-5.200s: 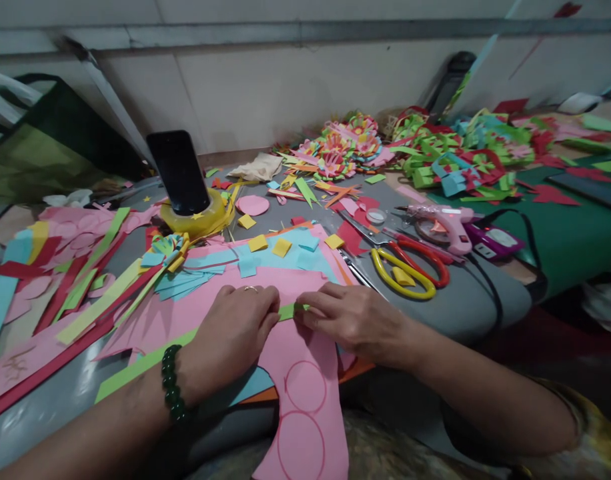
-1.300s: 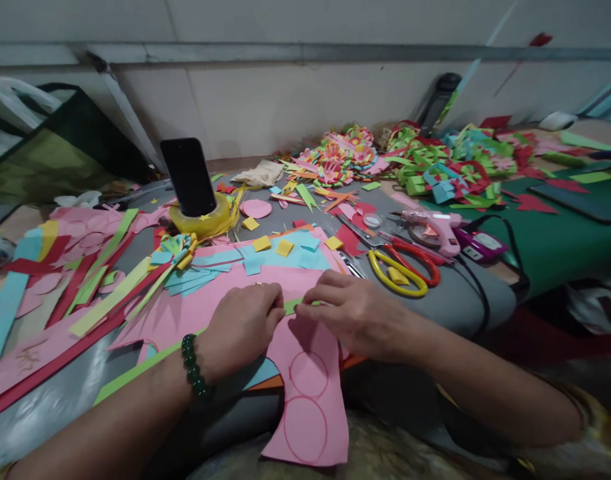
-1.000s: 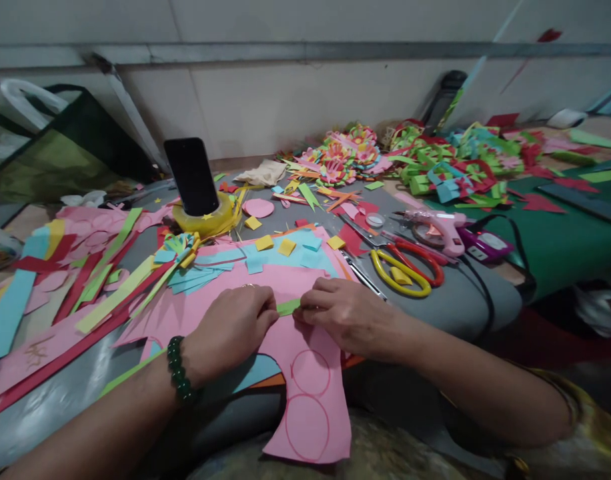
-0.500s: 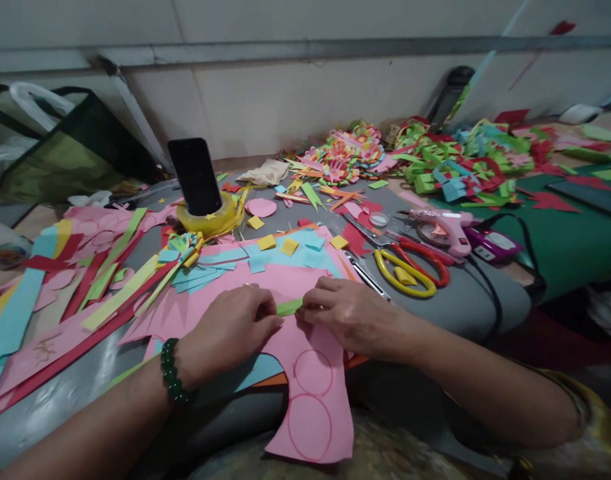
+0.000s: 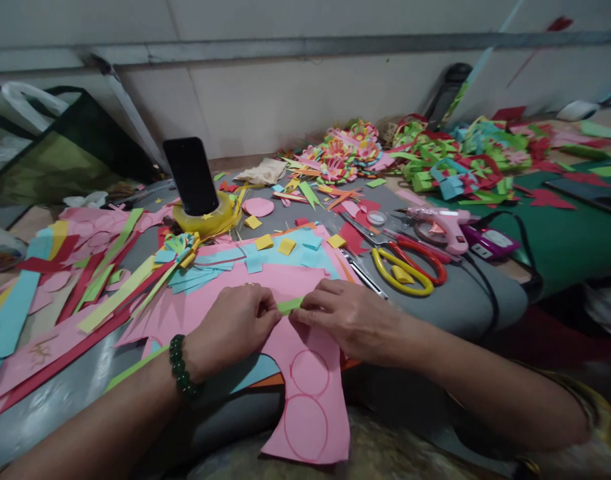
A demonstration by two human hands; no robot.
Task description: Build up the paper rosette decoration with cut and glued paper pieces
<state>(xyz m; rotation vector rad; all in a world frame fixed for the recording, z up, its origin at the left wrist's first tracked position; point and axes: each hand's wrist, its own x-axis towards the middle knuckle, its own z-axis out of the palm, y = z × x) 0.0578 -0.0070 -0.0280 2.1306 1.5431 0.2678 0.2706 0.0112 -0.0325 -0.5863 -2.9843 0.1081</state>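
Observation:
A long green paper strip [image 5: 287, 306] lies across a pink sheet [image 5: 305, 380] with drawn red circles. My left hand [image 5: 233, 327], with a ring and a dark bead bracelet, pinches the strip from the left. My right hand [image 5: 353, 319] pinches its end from the right, fingertips nearly touching the left ones. The strip's tail [image 5: 130, 369] runs out to the lower left behind my left wrist. Both hands rest on the pink sheet over the grey padded surface [image 5: 465, 303].
Yellow and red scissors [image 5: 408, 267], a pink glue gun [image 5: 443, 223] and its black cord lie to the right. A phone [image 5: 190, 175] stands in a yellow tape roll. Loose paper strips cover the left; finished paper flowers [image 5: 345, 153] sit at the back.
The hands stay in the same place on the green strip, fingers shifting slightly as they press it. The tail of the strip shows shorter at the lower left than five seconds ago.

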